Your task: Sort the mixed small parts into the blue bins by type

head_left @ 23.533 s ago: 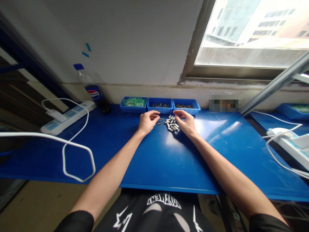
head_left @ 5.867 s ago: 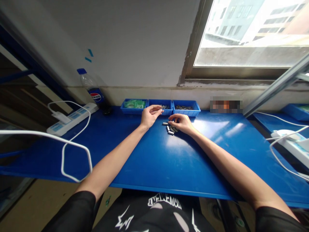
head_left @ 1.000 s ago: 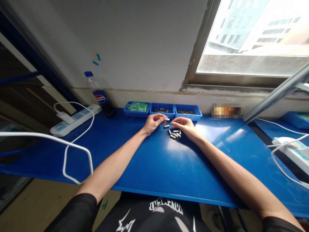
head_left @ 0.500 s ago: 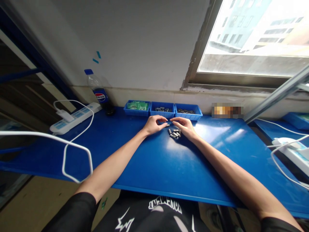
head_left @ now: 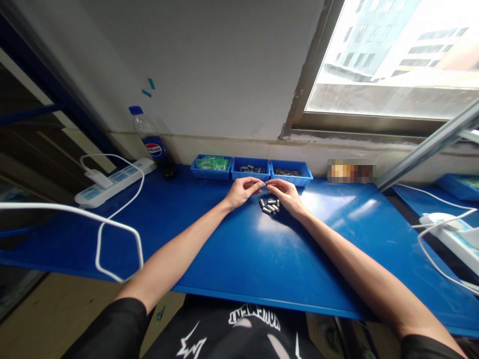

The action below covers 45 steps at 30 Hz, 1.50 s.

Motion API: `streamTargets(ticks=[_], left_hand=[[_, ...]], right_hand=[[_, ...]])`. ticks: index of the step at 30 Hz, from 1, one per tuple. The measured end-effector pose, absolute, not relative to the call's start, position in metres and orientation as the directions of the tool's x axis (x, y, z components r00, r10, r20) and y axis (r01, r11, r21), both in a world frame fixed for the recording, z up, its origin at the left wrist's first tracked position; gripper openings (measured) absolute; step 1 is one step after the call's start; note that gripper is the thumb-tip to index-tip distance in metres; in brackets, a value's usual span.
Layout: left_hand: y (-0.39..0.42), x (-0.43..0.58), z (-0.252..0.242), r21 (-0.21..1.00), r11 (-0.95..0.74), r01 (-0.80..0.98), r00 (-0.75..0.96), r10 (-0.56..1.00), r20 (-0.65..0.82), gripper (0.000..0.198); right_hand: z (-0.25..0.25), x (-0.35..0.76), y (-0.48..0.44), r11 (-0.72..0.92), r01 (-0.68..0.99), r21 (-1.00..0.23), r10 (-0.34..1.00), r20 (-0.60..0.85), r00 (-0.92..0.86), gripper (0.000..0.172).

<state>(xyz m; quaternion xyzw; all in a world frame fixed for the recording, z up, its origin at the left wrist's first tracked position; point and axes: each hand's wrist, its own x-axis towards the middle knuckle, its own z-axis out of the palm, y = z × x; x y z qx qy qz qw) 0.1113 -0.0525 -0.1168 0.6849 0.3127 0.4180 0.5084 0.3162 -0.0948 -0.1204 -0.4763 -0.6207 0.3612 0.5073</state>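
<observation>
My left hand (head_left: 241,192) is closed in a pinch on a small grey metal piece (head_left: 263,185), only a sliver of which shows between the fingertips. Meeting it from the other side, the thumb and fingers of my right hand (head_left: 285,194) are pressed together at the same piece; whether they hold a second part is too small to tell. Just below the hands, several short metal cylinders (head_left: 270,206) lie in a loose group on the blue table (head_left: 239,249).
Three blue bins stand along the wall: one with green packets (head_left: 212,163), a middle one with short metal pieces (head_left: 251,168), a right one with thin dark pieces (head_left: 287,172). At left are a cola bottle (head_left: 153,144), a power strip (head_left: 116,182) and a white cable (head_left: 136,239).
My two hands have come together; their fingertips were apart and now meet. The metal piece in my left hand has risen slightly toward the right fingertips. The loose cylinders stay put.
</observation>
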Motion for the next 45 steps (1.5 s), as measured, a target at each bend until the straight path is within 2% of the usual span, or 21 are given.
streamTargets(ticks=[5, 10, 22, 33, 39, 45], left_hand=[[-0.045, 0.113, -0.123, 0.973, -0.094, -0.211, 0.398, 0.901, 0.173, 0.047], [-0.043, 0.110, -0.124, 0.968, -0.021, -0.250, 0.441, 0.888, 0.134, 0.047], [-0.050, 0.106, -0.120, 0.967, -0.122, -0.224, 0.495, 0.841, 0.220, 0.038], [-0.043, 0.117, -0.110, 0.920, -0.271, -0.284, 0.092, 0.947, 0.307, 0.036], [-0.042, 0.116, -0.112, 0.908, -0.266, -0.325, 0.163, 0.929, 0.331, 0.054], [-0.046, 0.119, -0.114, 0.915, -0.255, -0.314, 0.230, 0.914, 0.334, 0.059]], right_hand=[[-0.110, 0.312, -0.102, 0.231, 0.191, -0.954, 0.972, 0.219, -0.082, 0.043], [-0.106, 0.311, -0.106, 0.210, 0.198, -0.957, 0.976, 0.195, -0.093, 0.046], [-0.115, 0.314, -0.102, 0.218, 0.172, -0.961, 0.971, 0.196, -0.133, 0.045], [-0.109, 0.313, -0.104, 0.191, 0.209, -0.959, 0.977, 0.166, -0.134, 0.037], [-0.108, 0.313, -0.104, 0.177, 0.216, -0.960, 0.981, 0.153, -0.122, 0.038], [-0.108, 0.312, -0.104, 0.178, 0.211, -0.961, 0.980, 0.154, -0.126, 0.038]])
